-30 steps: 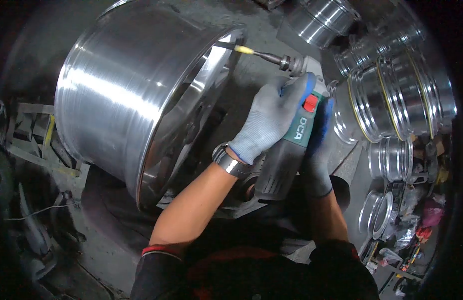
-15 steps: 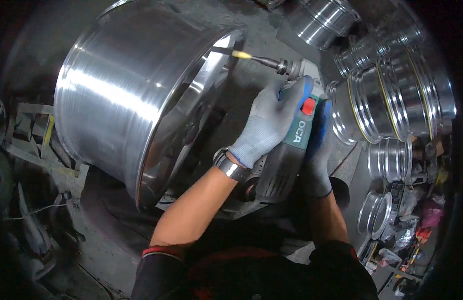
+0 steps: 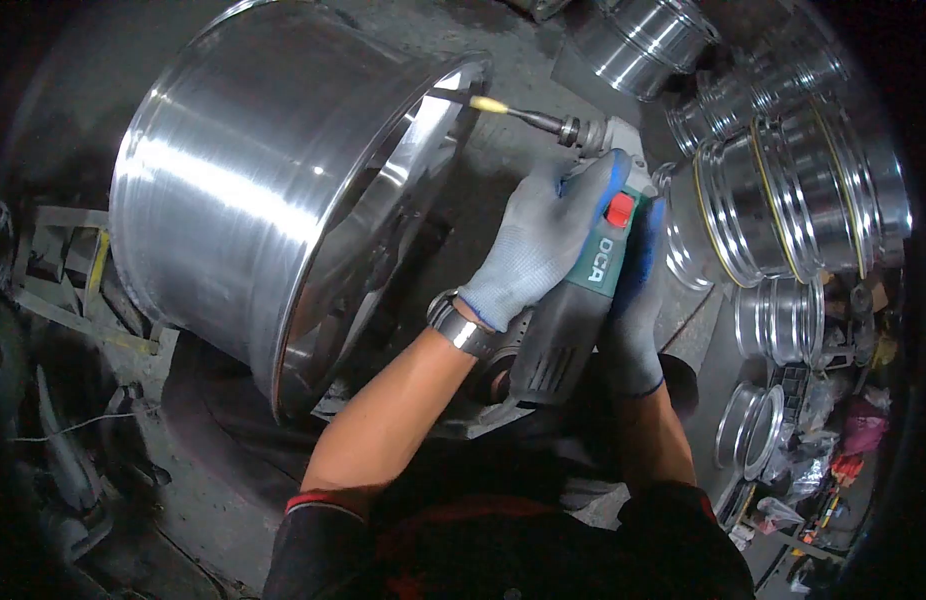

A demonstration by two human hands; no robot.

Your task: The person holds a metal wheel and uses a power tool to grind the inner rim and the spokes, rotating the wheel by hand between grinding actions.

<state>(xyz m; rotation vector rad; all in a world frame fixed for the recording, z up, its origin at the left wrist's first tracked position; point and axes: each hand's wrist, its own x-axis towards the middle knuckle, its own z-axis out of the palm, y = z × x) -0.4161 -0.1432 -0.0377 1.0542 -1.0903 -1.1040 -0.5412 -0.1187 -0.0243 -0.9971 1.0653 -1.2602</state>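
A green and black angle grinder [image 3: 568, 320] with a red switch is gripped between both my gloved hands. My left hand [image 3: 548, 225] wraps over its front end near the metal head, fingers closed. Along the tool's right side, my right hand [image 3: 638, 290] is closed round the body, its fingers partly hidden behind it. From the head a slim shaft with a yellow section [image 3: 491, 105] points left, its dark tip overlapping the rim edge of a large silver wheel [image 3: 233, 190]. The wheel lies tilted on its side, spokes facing the tool.
Polished wheel barrels [image 3: 773, 200] are stacked at the right, with another barrel [image 3: 648, 45] at the top. Below them stand smaller rims [image 3: 751, 428] beside plastic bags and small tools [image 3: 808, 470]. A metal frame [image 3: 58, 300] sits at the left on the grey floor.
The grinder's head and shaft have shifted very slightly right and down. Both hands keep the same hold, and the wheel looks almost unmoved.
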